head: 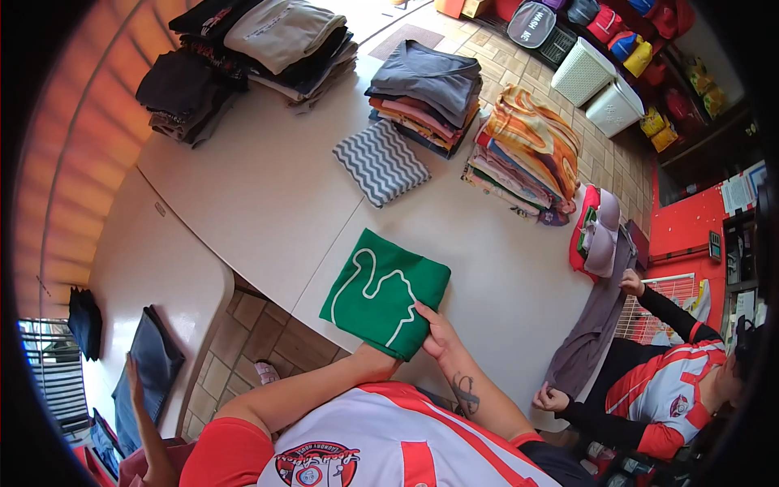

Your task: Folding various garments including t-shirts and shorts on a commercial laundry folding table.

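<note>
A folded green cloth [389,298] with a white outline drawing is in front of me, just over the white table. My right hand [439,329] grips its right edge, with the thumb on top and the fingers underneath. The wrist of my left hand [384,363] goes beneath the near edge of the cloth, which hides its fingers. Beyond the green cloth lies a folded cloth with grey and white zigzags [381,163]. It touches the foot of a stack of folded clothes topped by a grey shirt [426,73].
Further stacks carry a beige garment [283,30], a dark garment [176,85] and an orange patterned cloth [535,134]. Lilac bra cups [605,234] rest on the right. One co-worker [657,383] handles grey trousers [590,329]; another person's hand [134,377] touches jeans [149,359] at left.
</note>
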`<state>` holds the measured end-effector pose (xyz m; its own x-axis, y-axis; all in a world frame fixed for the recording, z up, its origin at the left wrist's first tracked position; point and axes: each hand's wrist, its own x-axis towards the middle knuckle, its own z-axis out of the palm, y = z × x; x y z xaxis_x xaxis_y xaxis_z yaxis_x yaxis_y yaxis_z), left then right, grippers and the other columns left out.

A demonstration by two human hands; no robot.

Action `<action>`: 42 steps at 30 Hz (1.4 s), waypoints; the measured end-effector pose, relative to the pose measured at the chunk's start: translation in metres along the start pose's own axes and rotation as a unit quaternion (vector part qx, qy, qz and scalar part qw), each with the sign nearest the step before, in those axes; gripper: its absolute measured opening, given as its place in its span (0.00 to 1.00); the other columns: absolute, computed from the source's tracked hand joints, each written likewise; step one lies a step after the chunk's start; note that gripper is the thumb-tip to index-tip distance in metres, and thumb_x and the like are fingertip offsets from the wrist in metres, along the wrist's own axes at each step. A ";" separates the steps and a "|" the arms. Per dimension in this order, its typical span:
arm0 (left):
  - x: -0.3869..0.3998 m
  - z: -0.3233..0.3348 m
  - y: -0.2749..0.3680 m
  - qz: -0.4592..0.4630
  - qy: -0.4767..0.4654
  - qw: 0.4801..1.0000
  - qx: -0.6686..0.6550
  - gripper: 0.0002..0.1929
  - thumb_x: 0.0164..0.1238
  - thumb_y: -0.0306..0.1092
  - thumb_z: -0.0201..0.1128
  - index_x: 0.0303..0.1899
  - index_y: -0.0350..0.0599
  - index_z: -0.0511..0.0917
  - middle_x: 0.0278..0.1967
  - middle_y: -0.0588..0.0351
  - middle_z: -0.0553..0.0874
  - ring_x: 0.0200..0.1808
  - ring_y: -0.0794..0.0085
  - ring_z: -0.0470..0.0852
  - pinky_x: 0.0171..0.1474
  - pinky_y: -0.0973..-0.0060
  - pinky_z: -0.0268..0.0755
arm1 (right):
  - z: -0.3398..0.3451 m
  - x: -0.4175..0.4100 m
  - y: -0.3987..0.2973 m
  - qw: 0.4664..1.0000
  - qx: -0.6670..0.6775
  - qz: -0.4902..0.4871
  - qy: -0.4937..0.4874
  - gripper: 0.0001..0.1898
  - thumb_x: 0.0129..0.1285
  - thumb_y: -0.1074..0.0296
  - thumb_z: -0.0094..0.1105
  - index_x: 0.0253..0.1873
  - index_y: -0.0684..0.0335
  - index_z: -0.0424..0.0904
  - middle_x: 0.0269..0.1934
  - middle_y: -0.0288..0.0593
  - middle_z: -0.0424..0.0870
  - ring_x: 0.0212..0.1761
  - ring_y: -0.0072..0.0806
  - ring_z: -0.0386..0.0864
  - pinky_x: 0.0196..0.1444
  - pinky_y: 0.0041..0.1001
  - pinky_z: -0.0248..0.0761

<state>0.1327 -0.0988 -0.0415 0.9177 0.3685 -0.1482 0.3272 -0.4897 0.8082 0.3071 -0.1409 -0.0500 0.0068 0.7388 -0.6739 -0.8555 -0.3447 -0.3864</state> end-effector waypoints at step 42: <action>0.035 0.003 -0.024 -0.370 0.221 0.866 -0.254 0.29 0.59 0.41 0.67 0.56 0.33 0.67 0.48 0.41 0.81 0.48 0.58 0.82 0.47 0.66 0.74 | -0.124 -0.026 -0.025 0.792 -0.520 -0.243 0.207 0.29 0.53 0.51 0.70 0.53 0.66 0.72 0.36 0.52 0.83 0.38 0.44 0.80 0.43 0.37 0.75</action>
<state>0.1574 -0.0761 -0.0680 0.2866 0.7543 -0.5907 0.5453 0.3786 0.7479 0.3928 -0.2232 -0.1014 0.5574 0.7517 -0.3526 0.1885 -0.5282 -0.8279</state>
